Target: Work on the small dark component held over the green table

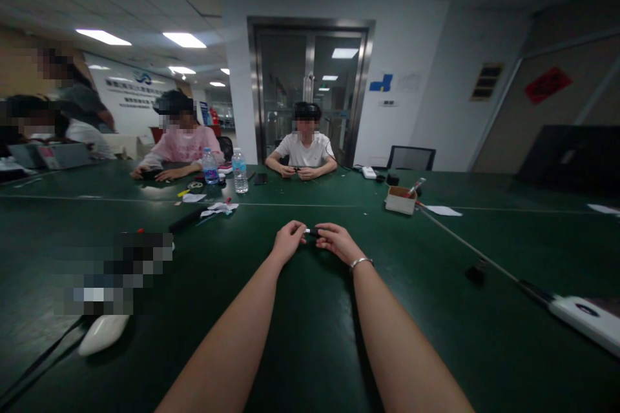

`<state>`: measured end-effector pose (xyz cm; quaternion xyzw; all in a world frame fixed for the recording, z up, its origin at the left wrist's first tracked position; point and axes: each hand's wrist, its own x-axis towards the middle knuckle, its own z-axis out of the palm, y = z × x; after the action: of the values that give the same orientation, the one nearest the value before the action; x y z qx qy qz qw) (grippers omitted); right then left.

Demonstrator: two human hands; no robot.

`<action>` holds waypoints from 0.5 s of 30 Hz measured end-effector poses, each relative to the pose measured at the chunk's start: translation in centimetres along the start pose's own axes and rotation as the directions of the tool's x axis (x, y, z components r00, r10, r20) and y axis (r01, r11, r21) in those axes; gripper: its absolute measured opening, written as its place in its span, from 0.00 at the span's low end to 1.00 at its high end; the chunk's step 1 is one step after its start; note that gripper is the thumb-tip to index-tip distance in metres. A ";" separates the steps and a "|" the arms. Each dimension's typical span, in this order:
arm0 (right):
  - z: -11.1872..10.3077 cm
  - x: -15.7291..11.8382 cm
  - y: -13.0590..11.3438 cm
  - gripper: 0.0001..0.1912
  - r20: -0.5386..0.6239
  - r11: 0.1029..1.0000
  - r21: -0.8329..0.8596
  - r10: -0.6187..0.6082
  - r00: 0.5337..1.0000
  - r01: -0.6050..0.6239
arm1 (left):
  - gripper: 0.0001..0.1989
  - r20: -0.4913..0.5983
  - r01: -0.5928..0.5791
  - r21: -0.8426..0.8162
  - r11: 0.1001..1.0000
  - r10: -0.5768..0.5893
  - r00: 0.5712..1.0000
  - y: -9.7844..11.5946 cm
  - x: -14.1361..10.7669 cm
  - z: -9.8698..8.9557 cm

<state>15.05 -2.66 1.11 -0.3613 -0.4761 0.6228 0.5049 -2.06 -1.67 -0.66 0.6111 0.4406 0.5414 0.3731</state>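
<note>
Between my two hands, just above the green table (320, 335), is a small dark stick with a silver end (312, 231); its exact kind is too small to make out. The fingertips of my left hand (290, 240) pinch it at the silver end. My right hand (339, 242), with a bracelet (361, 262) at the wrist, grips the black end between thumb and fingers. The stick lies roughly level, pointing from one hand to the other.
Two water bottles (239, 171) stand left of centre, near crumpled papers (217, 208). An open box (401, 200) and a cable (475, 251) lie to the right. A person in white (306, 151) and one in pink (186, 145) sit across the table.
</note>
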 end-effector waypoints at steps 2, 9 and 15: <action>0.0 0.0 0.0 0.08 -0.011 1.000 0.012 0.001 1.000 0.000 | 0.10 0.015 0.004 0.009 1.000 -0.004 1.000 0.0 -0.1 -0.1; 0.1 -0.3 0.0 0.09 -0.002 1.000 0.018 -0.006 1.000 0.006 | 0.12 0.002 0.032 0.032 0.999 -0.032 0.999 0.1 -0.4 -0.2; 0.1 -0.4 0.1 0.11 -0.001 1.000 -0.006 -0.007 1.000 0.007 | 0.10 0.031 -0.055 0.005 0.998 0.055 0.998 0.1 -0.4 -0.3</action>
<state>15.00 -3.07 1.07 -0.3616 -0.4788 0.6194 0.5063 -2.32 -2.03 -0.69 0.6325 0.4192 0.5407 0.3631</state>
